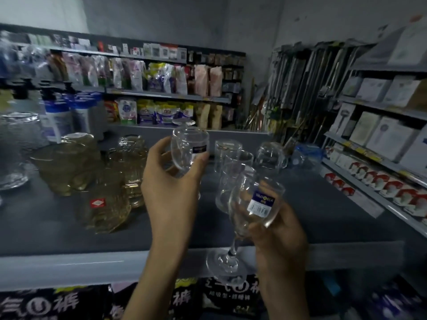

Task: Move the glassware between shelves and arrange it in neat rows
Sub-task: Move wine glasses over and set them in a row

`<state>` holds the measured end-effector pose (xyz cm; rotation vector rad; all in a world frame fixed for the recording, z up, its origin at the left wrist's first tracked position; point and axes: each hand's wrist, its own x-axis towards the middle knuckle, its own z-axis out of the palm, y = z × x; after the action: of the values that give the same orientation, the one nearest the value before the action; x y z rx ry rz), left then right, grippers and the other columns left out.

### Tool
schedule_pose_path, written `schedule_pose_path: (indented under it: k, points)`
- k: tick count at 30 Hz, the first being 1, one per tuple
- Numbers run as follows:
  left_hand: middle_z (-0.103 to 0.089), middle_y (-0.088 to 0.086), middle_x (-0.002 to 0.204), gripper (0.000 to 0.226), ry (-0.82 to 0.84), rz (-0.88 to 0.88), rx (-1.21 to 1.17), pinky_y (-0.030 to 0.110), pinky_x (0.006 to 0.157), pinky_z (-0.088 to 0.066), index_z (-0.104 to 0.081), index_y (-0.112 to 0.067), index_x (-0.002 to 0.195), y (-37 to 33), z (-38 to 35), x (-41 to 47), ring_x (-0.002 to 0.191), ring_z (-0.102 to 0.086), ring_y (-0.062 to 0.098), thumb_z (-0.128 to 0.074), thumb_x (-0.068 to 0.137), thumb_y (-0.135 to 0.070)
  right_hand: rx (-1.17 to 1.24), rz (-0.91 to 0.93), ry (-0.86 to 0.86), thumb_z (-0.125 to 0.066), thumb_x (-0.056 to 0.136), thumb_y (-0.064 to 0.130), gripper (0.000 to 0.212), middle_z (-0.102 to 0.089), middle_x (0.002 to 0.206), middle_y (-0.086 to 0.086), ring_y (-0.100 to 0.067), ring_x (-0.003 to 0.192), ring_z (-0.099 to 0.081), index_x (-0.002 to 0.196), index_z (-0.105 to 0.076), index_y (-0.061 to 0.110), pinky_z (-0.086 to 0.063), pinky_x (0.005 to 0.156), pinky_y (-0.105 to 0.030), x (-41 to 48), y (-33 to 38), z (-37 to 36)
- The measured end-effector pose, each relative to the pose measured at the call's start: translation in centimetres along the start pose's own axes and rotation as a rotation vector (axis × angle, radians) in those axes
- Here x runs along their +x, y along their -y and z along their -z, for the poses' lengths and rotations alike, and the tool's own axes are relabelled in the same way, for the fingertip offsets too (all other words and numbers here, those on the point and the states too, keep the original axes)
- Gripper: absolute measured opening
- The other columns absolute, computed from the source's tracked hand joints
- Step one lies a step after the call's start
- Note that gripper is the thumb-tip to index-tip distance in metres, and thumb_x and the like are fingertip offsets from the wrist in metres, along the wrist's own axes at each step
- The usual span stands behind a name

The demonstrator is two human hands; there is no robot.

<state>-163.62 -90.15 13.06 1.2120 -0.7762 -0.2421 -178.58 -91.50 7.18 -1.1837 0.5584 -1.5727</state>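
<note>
Grey shop shelf carried three clusters of amber textured glass cups, one bearing a red sticker. Two clear tumblers and one clear handled mug stood to their right. Two clear stemmed wine glasses were held off it. The left hand gripped the bowl of the inverted clear wine glass, foot upward, above the shelf. The right hand clasped the tilted blue-labelled wine glass, whose foot hung before the shelf's front edge.
</note>
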Motion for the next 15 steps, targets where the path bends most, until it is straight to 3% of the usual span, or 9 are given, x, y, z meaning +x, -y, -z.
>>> schedule_pose_path:
  k: [2,4,8,11,15]
  points:
    - [-0.067,-0.025,0.102,0.052,-0.034,-0.020,0.032,0.002,0.070,-0.047,-0.057,-0.040,0.121,0.4,-0.4,-0.1,0.091,-0.063,-0.018,-0.088,0.080,-0.035,0.027,-0.015,0.062,-0.097,0.048,0.058,0.082,-0.077,0.115,-0.010,-0.027,0.105,-0.075,0.121,-0.074,0.027,-0.061,0.082,-0.033,0.4,0.1,0.2]
    - [-0.066,-0.025,0.102,0.049,-0.055,-0.033,0.062,0.001,0.067,-0.046,-0.057,-0.038,0.121,0.8,-1.0,-0.2,0.091,-0.061,-0.019,-0.086,0.082,-0.037,0.054,-0.054,0.113,-0.097,0.048,0.059,0.085,-0.076,0.118,-0.011,-0.030,0.108,-0.074,0.123,-0.072,0.029,-0.060,0.085,-0.034,0.6,0.2,0.5]
    - [-0.066,-0.020,0.107,0.048,-0.117,-0.043,0.104,0.026,0.081,-0.056,-0.056,-0.034,0.124,1.7,-1.8,0.2,0.094,-0.063,-0.012,-0.083,0.085,-0.034,0.090,-0.091,0.182,-0.099,0.050,0.051,0.084,-0.075,0.121,-0.013,-0.032,0.111,-0.073,0.125,-0.071,0.026,-0.060,0.086,-0.035,0.7,0.2,1.1]
    - [-0.064,-0.018,0.112,0.049,-0.176,-0.052,0.144,0.043,0.087,-0.060,-0.055,-0.036,0.125,2.4,-2.0,1.0,0.102,-0.066,0.004,-0.083,0.085,-0.036,0.103,-0.102,0.236,-0.097,0.048,0.029,0.081,-0.075,0.121,-0.011,-0.029,0.111,-0.073,0.124,-0.071,0.021,-0.060,0.084,-0.030,0.9,0.2,1.4]
    - [-0.065,-0.019,0.113,0.049,-0.197,-0.029,0.159,0.044,0.093,-0.058,-0.056,-0.033,0.127,2.8,-2.0,1.7,0.105,-0.064,0.001,-0.082,0.085,-0.036,0.105,-0.094,0.258,-0.087,0.052,0.020,0.081,-0.076,0.118,-0.009,-0.026,0.109,-0.074,0.129,-0.064,0.011,-0.059,0.079,-0.025,0.8,0.0,1.6]
